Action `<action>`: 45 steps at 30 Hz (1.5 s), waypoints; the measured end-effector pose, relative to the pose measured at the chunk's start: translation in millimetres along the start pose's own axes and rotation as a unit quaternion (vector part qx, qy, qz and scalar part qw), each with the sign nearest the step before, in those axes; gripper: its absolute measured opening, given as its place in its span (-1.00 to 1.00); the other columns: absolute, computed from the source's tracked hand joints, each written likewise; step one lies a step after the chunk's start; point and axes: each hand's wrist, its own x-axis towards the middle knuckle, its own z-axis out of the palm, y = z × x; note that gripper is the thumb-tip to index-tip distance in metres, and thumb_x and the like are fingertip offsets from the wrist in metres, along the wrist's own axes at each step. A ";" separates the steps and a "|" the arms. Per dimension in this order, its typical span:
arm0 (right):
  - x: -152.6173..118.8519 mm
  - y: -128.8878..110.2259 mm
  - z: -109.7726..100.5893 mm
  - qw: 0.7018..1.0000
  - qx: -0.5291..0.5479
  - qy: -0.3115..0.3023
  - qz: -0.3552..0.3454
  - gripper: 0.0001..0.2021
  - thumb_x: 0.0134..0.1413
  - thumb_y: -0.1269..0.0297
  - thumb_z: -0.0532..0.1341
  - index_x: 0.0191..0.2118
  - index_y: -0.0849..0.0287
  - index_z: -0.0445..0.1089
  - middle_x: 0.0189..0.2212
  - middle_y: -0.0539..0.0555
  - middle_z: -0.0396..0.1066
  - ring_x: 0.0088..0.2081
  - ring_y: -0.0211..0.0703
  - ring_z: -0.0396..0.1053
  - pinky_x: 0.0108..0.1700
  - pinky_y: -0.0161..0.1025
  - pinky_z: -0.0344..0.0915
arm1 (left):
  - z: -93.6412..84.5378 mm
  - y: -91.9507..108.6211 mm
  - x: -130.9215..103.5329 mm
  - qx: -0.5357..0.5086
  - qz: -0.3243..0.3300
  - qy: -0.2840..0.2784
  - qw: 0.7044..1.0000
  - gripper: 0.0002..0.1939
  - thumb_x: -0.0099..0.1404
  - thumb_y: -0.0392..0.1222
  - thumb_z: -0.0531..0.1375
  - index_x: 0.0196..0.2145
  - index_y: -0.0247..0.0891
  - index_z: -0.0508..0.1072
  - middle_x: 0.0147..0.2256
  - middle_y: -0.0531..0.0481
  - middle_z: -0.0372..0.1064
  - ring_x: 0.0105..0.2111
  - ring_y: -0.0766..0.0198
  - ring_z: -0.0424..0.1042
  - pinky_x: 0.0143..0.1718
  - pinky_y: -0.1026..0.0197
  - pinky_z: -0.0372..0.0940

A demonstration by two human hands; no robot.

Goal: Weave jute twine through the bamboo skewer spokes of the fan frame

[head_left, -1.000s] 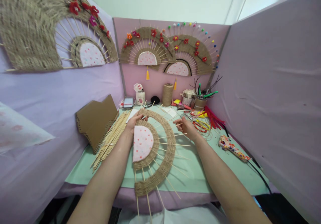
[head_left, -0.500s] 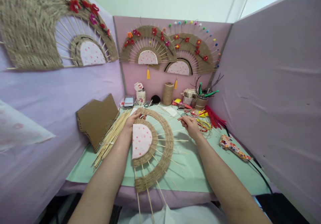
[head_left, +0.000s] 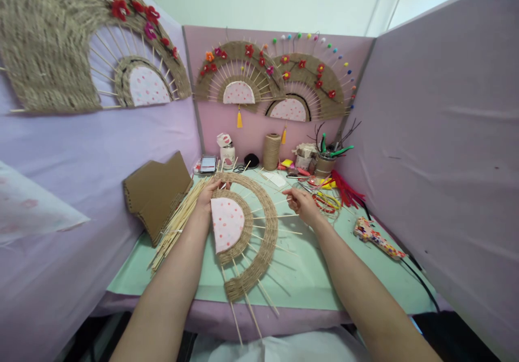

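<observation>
A half-round fan [head_left: 227, 224] of woven twine on thin sticks stands tilted over the table, its straight side to the left. Polka-dot cloth covers its inner half-circle, and bare stick ends fan out past the outer twine band [head_left: 271, 226]. My left hand [head_left: 208, 195] is closed around the fan's upper left end, with the fingertips partly hidden behind it. To the right of the fan, my right hand [head_left: 302, 204] is closed in a pinch close to the stick ends. Whatever is between its fingertips is too thin to make out.
A bundle of sticks [head_left: 180, 224] and folded cardboard [head_left: 158, 189] lie left. Behind stand a twine spool [head_left: 271, 152] and a can of tools [head_left: 325, 164]. A patterned glue gun [head_left: 377, 237] with a cord rests at right. Finished fans [head_left: 233, 53] hang on the walls.
The fan has turned a little in my left hand: its upper end has moved left and its lower sticks have swung right. My right hand has shifted slightly left.
</observation>
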 end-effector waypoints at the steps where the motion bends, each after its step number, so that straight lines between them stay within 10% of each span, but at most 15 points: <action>1: 0.3 1.9 0.5 1.000 0.000 -0.012 0.009 -0.64 -0.12 -0.02 0.23 -0.37 0.22 0.44 -0.65 -0.05 0.14 -0.64 -0.40 -0.06 -0.60 -0.35 -0.21 | 0.7 0.3 -0.6 0.000 0.001 0.002 1.000 -0.83 0.12 -0.42 0.19 -0.28 -0.30 0.41 -0.39 -0.07 0.45 -0.46 0.28 0.45 -0.39 0.23 0.37; 10: -2.5 3.1 5.2 0.991 -0.001 -0.118 0.068 -0.41 -0.11 -0.27 0.06 -0.36 0.24 0.46 -0.59 0.03 0.20 -0.60 -0.34 0.00 -0.58 -0.31 -0.12 | 4.9 2.0 -5.4 -0.029 0.000 0.006 1.000 -0.85 0.14 -0.43 0.16 -0.31 -0.26 0.38 -0.37 -0.05 0.44 -0.45 0.33 0.45 -0.39 0.30 0.37; 16: -4.9 0.8 6.2 0.990 -0.013 -0.137 0.037 -0.56 -0.08 -0.10 0.16 -0.30 0.23 0.46 -0.59 -0.02 0.20 -0.63 -0.38 -0.05 -0.59 -0.33 -0.14 | 6.2 2.2 -5.4 -0.031 0.018 0.003 0.999 -0.82 0.15 -0.42 0.15 -0.29 -0.23 0.37 -0.39 -0.01 0.43 -0.47 0.35 0.44 -0.40 0.29 0.36; 32: 7.5 -1.5 -10.7 0.991 -0.077 0.098 -0.052 -0.65 -0.15 -0.03 0.24 -0.48 0.22 0.43 -0.65 -0.05 0.14 -0.63 -0.39 -0.06 -0.60 -0.33 -0.17 | 8.7 2.7 -2.3 -0.027 0.076 0.038 0.996 -0.82 0.09 -0.48 0.17 -0.40 -0.26 0.30 -0.47 0.06 0.37 -0.48 0.32 0.45 -0.35 0.24 0.35; 45: -7.3 -12.7 -1.9 0.945 -0.240 0.114 -0.191 -0.74 -0.01 0.08 0.15 -0.32 0.14 0.45 -0.56 -0.01 0.24 -0.46 -0.23 0.17 -0.43 -0.28 0.09 | 5.6 0.3 2.8 -0.048 0.105 0.067 0.991 -0.82 0.16 -0.47 0.10 -0.32 -0.23 0.33 -0.41 0.03 0.42 -0.48 0.33 0.45 -0.36 0.23 0.37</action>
